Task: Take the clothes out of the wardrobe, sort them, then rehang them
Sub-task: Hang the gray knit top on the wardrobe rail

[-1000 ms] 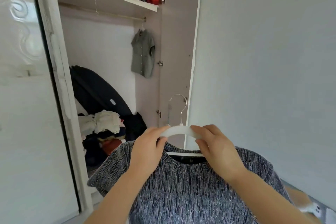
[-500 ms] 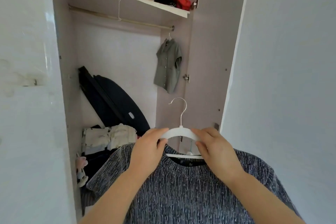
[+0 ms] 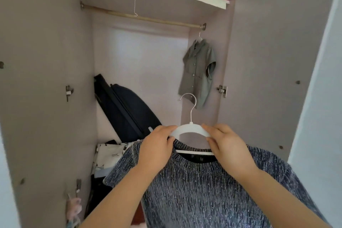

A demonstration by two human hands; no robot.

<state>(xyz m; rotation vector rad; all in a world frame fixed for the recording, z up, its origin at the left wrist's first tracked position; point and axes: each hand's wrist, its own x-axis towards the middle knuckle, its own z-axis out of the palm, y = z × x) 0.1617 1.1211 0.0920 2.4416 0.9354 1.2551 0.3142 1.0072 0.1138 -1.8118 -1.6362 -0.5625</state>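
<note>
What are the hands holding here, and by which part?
The white hanger carrying the grey knit top. The left hand pinches its curved bar left of centre, the right hand right of centre.

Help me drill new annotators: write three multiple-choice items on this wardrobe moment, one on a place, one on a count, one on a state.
1. Where does the green shirt hang?
A. On the left door
B. At the right end of the rail
C. On the top shelf

2. How many garments hang on the rail?
A. One
B. Three
C. Five

3. What is the state of the white hanger carrying the grey knit top?
A. Hooked on the rail
B. Lying on the floor
C. Held off the rail in both hands

Key: 1 B, its hook sits by the rail's right bracket; 2 A, only the green shirt hangs there; 3 C, the left hand and right hand grip its white arch, well below the rail.
</note>
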